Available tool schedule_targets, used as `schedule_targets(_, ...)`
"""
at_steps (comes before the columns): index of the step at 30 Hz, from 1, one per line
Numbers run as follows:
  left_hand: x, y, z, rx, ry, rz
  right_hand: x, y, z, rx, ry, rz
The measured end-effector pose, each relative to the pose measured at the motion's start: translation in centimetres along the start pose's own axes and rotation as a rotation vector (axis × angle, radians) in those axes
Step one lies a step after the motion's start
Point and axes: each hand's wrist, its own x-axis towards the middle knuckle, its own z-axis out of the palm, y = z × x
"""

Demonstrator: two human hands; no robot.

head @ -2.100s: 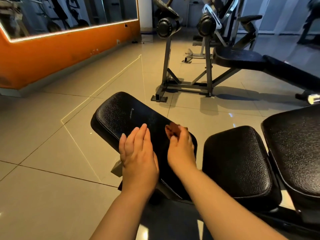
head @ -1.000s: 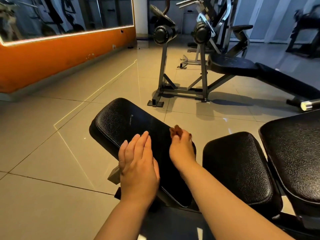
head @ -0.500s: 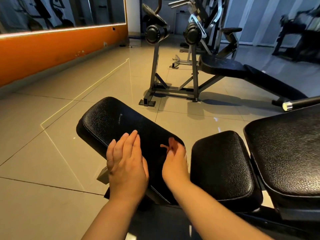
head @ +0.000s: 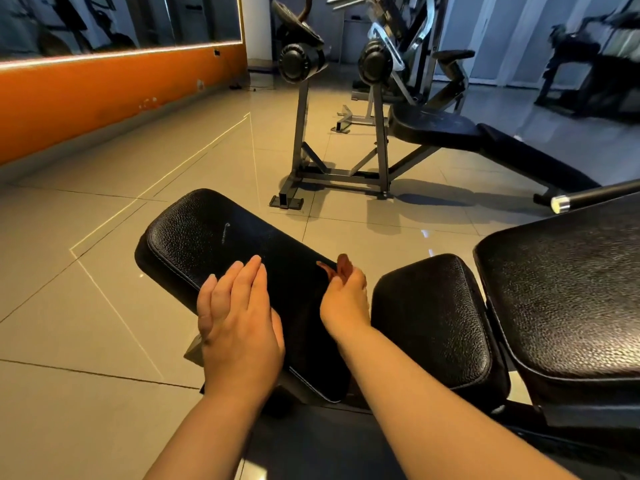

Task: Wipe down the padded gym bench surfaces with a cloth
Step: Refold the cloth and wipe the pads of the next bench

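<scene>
A long black padded bench pad [head: 207,237] slants away from me in the middle of the view. My left hand [head: 239,320] lies flat on its near left part with the fingers straight and together. My right hand [head: 344,299] is at the pad's right edge, turned on its side, and grips a small brown cloth [head: 334,266] that pokes out past the fingers. Most of the cloth is hidden in the hand. To the right are a smaller black seat pad [head: 433,313] and a large black back pad [head: 568,289].
A grey steel rack [head: 304,161] with weight plates stands on the tiled floor beyond the pad. Behind it is another black bench [head: 436,128]. A bar end [head: 561,204] juts in at the right. An orange wall [head: 86,95] with a mirror runs along the left.
My right hand has drawn the cloth back toward the pad's right edge and rolled onto its side. My left hand has stayed flat on the pad.
</scene>
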Motion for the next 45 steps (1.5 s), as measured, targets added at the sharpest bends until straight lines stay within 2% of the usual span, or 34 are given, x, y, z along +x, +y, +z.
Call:
schedule_targets(3, 0.1, 0.0, 0.1, -0.010, -0.005, 0.017, -2.2, 0.8, -0.2, -0.014, -0.011, -0.063)
schedule_targets(7, 0.0, -0.4, 0.7, -0.046, -0.037, 0.019, -6.4, 3.9, -0.7, -0.010, -0.069, -0.285)
schedule_targets(12, 0.3, -1.1, 0.9, -0.138, -0.017, 0.083, -1.6, 2.3, -0.1, 0.005, -0.079, -0.142)
schedule_targets(16, 0.3, -1.2, 1.0, -0.131, -0.014, 0.093, -6.0, 3.4, -0.6, 0.040, -0.054, -0.151)
schedule_targets(19, 0.4, -1.2, 1.0, -0.128, -0.006, 0.088, -8.0, 3.8, -1.4, -0.121, -0.072, -0.193)
schedule_targets(22, 0.4, -1.4, 0.9, -0.095, -0.014, 0.097, -4.9, 1.7, -1.0, -0.328, -0.053, -0.183)
schedule_targets(25, 0.4, -1.5, 0.8, -0.088, -0.019, 0.114, -2.6, 0.6, -0.9, -0.306, -0.087, -0.206)
schedule_targets(29, 0.4, -1.4, 0.6, -0.071, -0.039, 0.112, -6.6, 3.2, -2.1, -0.394, -0.157, -0.493)
schedule_targets(30, 0.4, -1.3, 0.6, -0.071, -0.044, 0.106, -8.0, 3.6, -2.5, -0.376, -0.188, -0.510)
schedule_targets(32, 0.4, -1.3, 0.6, -0.089, -0.052, 0.099, -8.4, 3.6, -2.5, -0.391, -0.197, -0.525)
schedule_targets(34, 0.5, -1.4, 0.8, -0.105, -0.042, 0.105, -6.2, 2.8, -1.5, -0.401, -0.112, -0.490)
schedule_targets(37, 0.4, -1.5, 1.0, -0.101, -0.010, 0.102, -2.2, 0.8, -1.1, -0.176, -0.054, -0.233)
schedule_targets(39, 0.4, -1.5, 1.1, -0.096, -0.012, 0.096, -1.1, 0.6, -1.1, -0.139, 0.003, -0.115)
schedule_targets(43, 0.4, -1.9, 1.5, -0.084, -0.056, 0.101, -4.5, 2.0, -1.4, -0.248, -0.021, -0.316)
schedule_targets(45, 0.6, -2.1, 1.7, -0.085, -0.067, 0.097, -5.4, 2.5, -2.8, -0.341, -0.054, -0.354)
